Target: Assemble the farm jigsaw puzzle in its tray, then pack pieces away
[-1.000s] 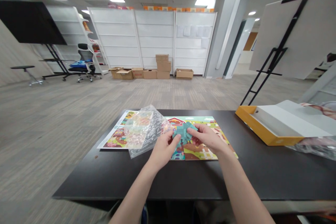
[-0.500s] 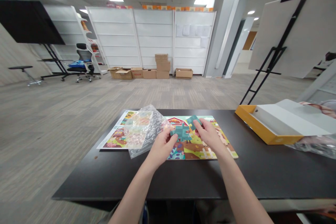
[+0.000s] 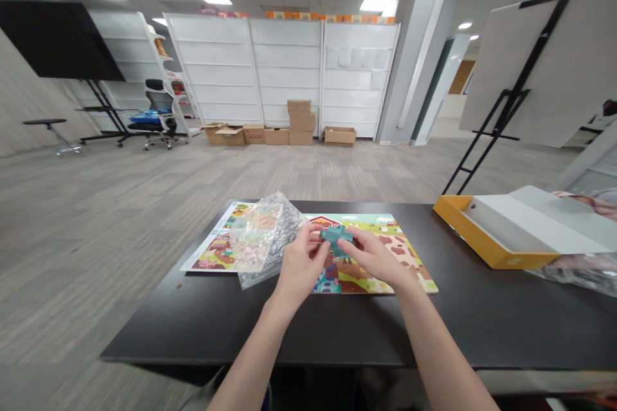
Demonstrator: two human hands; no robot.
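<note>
Teal jigsaw puzzle pieces (image 3: 337, 239), plain side toward me, are pinched between my two hands and overlap as a stack. My left hand (image 3: 303, 263) grips their left edge, thumb in front. From the other side my right hand (image 3: 378, 259) closes on them, its thumb across the front. Just beneath lies a colourful farm-scene puzzle (image 3: 380, 270) with a red barn and a spotted cow, partly hidden by my hands. Crumpled clear plastic bag (image 3: 270, 237) rests left of the puzzle, over part of a printed picture sheet (image 3: 212, 257).
The black table (image 3: 216, 327) carries all this. At its right stands an opened yellow box (image 3: 482, 237) with a white flap, clear plastic (image 3: 573, 275) beside it. A whiteboard stand (image 3: 496, 115) is beyond. Cardboard boxes (image 3: 301, 122) sit along the white shelving.
My right hand has moved left, bringing its teal piece against the one in my left hand. More of the spotted cow shows on the puzzle.
</note>
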